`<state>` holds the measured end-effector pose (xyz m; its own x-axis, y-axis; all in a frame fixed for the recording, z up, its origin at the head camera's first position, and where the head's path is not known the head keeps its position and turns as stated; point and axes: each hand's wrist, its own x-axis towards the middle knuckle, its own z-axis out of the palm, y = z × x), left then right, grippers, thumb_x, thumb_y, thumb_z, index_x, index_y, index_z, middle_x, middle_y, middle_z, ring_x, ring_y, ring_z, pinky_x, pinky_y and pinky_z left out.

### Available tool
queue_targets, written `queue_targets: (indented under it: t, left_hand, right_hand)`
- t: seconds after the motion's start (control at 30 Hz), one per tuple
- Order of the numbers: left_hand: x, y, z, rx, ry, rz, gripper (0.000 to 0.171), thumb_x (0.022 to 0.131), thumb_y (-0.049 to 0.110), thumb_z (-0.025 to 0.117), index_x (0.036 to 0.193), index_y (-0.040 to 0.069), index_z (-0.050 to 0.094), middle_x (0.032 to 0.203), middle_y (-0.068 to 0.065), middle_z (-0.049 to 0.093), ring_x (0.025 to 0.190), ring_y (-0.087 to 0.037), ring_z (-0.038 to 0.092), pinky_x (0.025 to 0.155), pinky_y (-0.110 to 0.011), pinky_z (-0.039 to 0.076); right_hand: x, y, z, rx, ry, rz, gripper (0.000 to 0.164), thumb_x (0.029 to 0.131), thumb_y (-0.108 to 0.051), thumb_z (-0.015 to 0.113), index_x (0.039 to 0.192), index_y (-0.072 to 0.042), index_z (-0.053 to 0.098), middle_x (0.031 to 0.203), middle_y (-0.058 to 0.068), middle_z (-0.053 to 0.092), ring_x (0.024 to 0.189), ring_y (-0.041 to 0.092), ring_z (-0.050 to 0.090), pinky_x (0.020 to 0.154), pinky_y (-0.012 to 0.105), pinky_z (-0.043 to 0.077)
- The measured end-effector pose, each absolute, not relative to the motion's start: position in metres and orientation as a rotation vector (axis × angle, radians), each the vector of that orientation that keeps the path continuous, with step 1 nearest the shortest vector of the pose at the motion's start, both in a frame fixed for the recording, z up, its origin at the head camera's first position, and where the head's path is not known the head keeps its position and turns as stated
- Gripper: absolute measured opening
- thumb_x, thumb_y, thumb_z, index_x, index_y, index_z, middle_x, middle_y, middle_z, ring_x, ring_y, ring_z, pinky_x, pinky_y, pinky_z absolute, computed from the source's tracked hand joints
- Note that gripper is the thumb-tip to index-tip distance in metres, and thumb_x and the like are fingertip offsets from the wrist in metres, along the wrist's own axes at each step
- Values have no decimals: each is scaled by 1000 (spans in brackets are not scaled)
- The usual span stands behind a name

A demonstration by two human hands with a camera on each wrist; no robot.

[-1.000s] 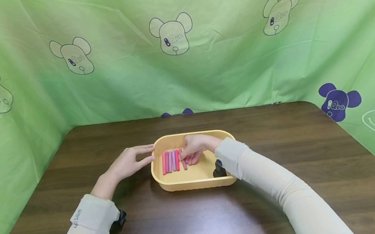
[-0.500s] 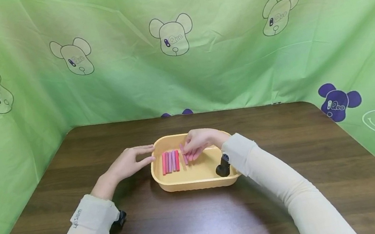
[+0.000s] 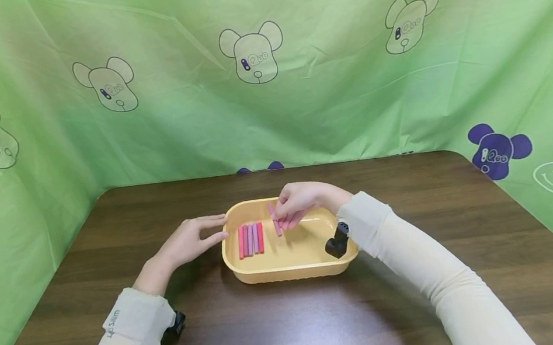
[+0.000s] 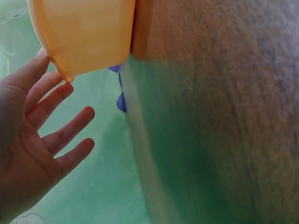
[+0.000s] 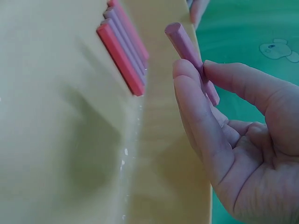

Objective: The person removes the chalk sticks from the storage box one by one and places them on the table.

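Observation:
Thumb and fingertips of my right hand (image 3: 298, 202) pinch a round purple chalk stick (image 5: 184, 42) by its middle. The hand holds it tilted, above the floor of a yellow plastic basin (image 3: 290, 268). To the left inside the basin, several pink and purple chalk sticks (image 3: 251, 239) lie side by side in a row. My left hand (image 3: 190, 240) stays at the basin's left end, fingers spread and fairly straight. In the left wrist view its thumb and nearest fingertips touch the basin's rim (image 4: 50, 60).
The basin stands on a dark brown wooden table (image 3: 287, 324). Behind and at the sides hangs a green curtain (image 3: 268, 114) with mouse-head prints. A black wrist camera (image 3: 338, 240) on the right sleeve hangs over the basin's right end.
My right hand has lifted the purple chalk stick from beside the row and carried it up, back and slightly right. My left hand keeps its place at the basin.

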<state>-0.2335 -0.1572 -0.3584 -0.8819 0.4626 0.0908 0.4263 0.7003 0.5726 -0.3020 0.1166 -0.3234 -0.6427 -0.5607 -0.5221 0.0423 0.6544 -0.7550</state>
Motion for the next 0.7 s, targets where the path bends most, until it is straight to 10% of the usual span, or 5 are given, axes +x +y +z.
queue_targets:
  t: [0.7]
  left_hand:
    - [-232,-157,-358,753,2848,944,44,90,28,62,128,6,58,134,-11,56,129,-30,48,107,-47,39]
  right_hand:
    - [-292,151,-308,-418,2089,-1066,17,91,-11,56,96,4,61,72,1,68,69,9,65,75,27,58]
